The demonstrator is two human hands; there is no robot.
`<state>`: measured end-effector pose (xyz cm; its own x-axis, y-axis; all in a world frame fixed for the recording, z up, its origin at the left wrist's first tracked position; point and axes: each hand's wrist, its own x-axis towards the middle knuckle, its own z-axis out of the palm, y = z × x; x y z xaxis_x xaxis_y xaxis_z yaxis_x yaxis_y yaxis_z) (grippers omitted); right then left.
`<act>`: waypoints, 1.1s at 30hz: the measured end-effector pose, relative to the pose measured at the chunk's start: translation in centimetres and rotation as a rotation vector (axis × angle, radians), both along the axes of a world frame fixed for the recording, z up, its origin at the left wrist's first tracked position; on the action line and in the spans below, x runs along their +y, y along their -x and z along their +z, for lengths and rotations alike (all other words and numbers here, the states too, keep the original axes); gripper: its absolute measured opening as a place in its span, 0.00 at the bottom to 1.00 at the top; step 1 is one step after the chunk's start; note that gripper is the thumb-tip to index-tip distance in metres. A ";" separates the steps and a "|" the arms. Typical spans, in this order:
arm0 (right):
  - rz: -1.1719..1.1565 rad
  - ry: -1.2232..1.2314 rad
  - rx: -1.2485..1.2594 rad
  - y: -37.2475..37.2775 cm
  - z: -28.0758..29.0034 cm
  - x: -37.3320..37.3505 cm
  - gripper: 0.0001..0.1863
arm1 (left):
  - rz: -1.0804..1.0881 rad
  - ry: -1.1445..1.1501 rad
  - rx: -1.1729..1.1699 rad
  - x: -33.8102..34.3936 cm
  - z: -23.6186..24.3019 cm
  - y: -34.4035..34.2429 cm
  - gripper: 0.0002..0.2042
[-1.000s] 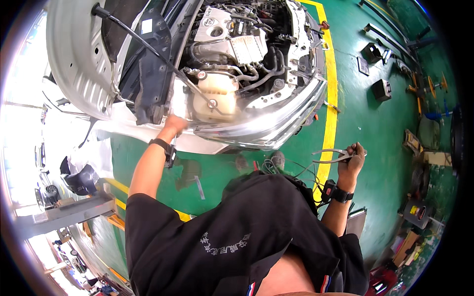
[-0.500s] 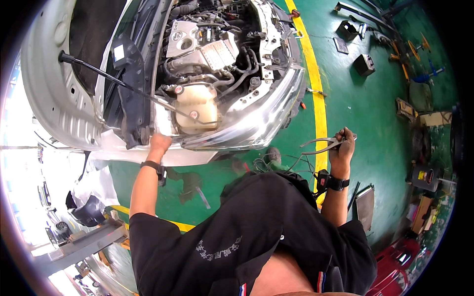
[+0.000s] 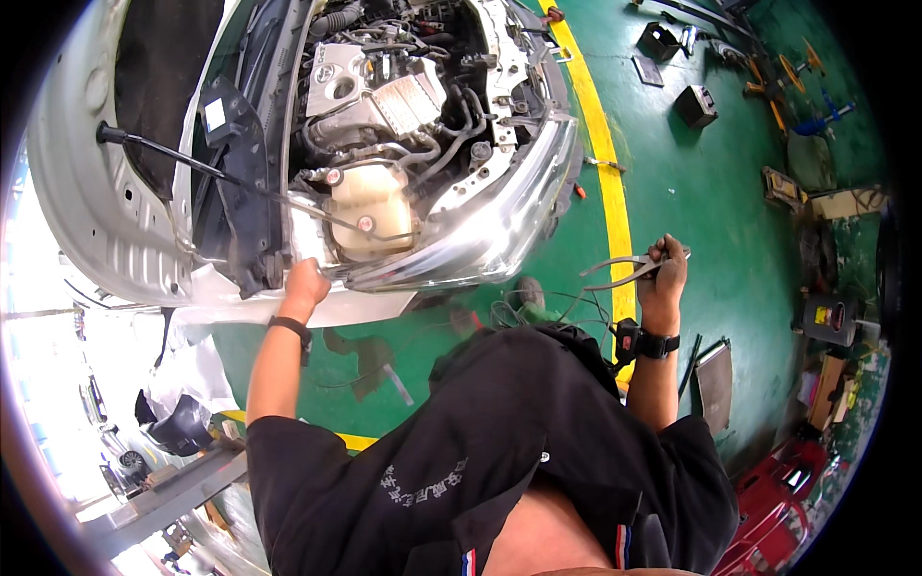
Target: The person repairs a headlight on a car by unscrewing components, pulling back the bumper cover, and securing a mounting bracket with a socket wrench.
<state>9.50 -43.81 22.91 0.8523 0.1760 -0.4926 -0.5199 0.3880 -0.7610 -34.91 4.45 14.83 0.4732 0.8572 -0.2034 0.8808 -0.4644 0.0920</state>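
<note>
My left hand (image 3: 306, 285) is closed at the near edge of the car, where the white fender (image 3: 317, 309) meets the headlight (image 3: 480, 240). Its fingers curl down there, and whatever they grip is hidden. Out to the right, over the yellow floor line, my right hand (image 3: 665, 276) is wrapped round a pair of pliers (image 3: 615, 272). Their two long, spread arms point left, clear of the car. Just beyond my left hand sits the cream coolant tank (image 3: 370, 204), in front of the engine (image 3: 379, 91).
A prop rod (image 3: 178, 154) crosses from the raised hood (image 3: 72, 182) over the engine bay. Thin cables (image 3: 562, 312) hang near my lap. Right of the yellow line (image 3: 615, 206), a black battery (image 3: 696, 106) and a flat panel (image 3: 714, 384) are on the green floor. A red frame (image 3: 778, 499) stands lower right.
The car and floor have shifted slightly left and up in the picture. Both hands keep nearly the same place; the pliers stay in my right hand.
</note>
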 end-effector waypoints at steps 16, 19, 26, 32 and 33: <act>-0.002 -0.020 0.047 0.0 -0.4 -0.5 0.11 | -0.071 0.039 0.095 -3.1 5.1 -3.3 0.13; 0.021 -0.026 0.049 0.1 -0.2 0.0 0.11 | -0.485 0.183 0.396 -1.5 7.2 -4.1 0.16; 0.035 -0.025 0.033 0.1 0.2 0.2 0.12 | 0.007 0.206 0.075 -0.6 3.0 -3.0 0.14; 0.013 0.025 0.051 0.4 0.0 0.0 0.12 | -0.190 0.073 0.077 -1.6 2.6 -2.8 0.13; 0.013 0.027 0.053 0.4 0.0 -0.3 0.12 | -0.304 0.132 0.190 -2.4 5.8 -4.1 0.18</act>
<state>9.14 -44.10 22.86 0.8228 0.1729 -0.5413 -0.5643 0.3612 -0.7424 -30.77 2.04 20.63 0.6449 0.6442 -0.4113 0.7121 -0.7019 0.0171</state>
